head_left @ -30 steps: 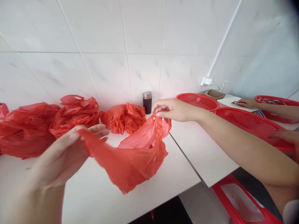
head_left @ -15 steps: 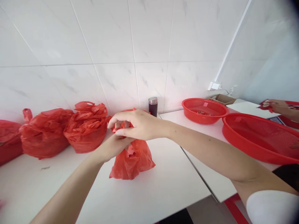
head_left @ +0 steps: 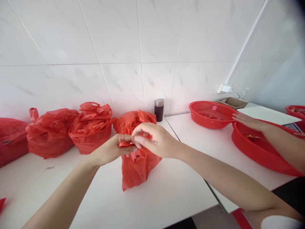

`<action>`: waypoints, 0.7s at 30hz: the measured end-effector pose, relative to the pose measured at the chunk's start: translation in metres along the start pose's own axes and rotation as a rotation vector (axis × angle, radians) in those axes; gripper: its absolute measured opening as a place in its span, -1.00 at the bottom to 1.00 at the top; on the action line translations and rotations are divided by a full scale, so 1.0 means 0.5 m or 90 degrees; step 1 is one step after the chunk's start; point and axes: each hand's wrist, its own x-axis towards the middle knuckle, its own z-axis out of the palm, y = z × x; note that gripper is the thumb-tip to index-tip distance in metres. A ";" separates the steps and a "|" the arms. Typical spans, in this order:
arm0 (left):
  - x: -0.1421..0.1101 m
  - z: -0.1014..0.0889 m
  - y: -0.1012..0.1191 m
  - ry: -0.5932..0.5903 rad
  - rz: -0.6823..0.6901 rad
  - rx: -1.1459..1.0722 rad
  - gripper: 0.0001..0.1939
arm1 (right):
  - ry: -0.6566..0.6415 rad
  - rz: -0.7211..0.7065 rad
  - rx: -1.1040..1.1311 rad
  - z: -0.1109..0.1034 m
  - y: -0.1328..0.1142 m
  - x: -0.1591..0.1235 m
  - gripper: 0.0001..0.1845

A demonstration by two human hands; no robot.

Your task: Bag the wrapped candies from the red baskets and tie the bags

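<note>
A small red plastic bag (head_left: 135, 168) hangs just above the white table (head_left: 100, 194), its top gathered into a twist. My left hand (head_left: 111, 151) pinches the twisted handles from the left. My right hand (head_left: 156, 140) is closed on the same handles from the right, fingers curled over them. Both hands meet over the bag's mouth. What the bag holds is hidden.
Several filled red bags (head_left: 91, 127) line the tiled wall, one (head_left: 131, 121) right behind my hands. A dark flask (head_left: 159, 110) stands by the wall. Two red baskets (head_left: 209, 114) (head_left: 262, 152) sit on the right table, where another person's hand (head_left: 247, 121) rests.
The bag was stretched wide between my hands a second ago. Now my hands are together at its top and the handles are twisted. Another person's hand has come to the near basket.
</note>
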 end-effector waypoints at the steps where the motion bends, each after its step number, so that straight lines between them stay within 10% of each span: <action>1: 0.001 0.007 0.000 0.020 -0.003 0.058 -0.92 | 0.029 0.034 0.009 0.009 0.019 0.003 -0.82; 8: 0.022 0.067 -0.035 0.420 0.130 0.512 -0.67 | -0.052 0.125 0.193 0.067 0.146 0.023 -0.73; 12: 0.018 0.068 -0.079 0.447 0.134 0.416 -0.70 | -0.044 0.119 0.227 0.057 0.157 0.010 -0.79; 21: -0.128 0.101 -0.289 0.589 -0.215 0.068 -0.52 | 0.139 0.291 0.078 0.073 0.256 -0.126 -0.71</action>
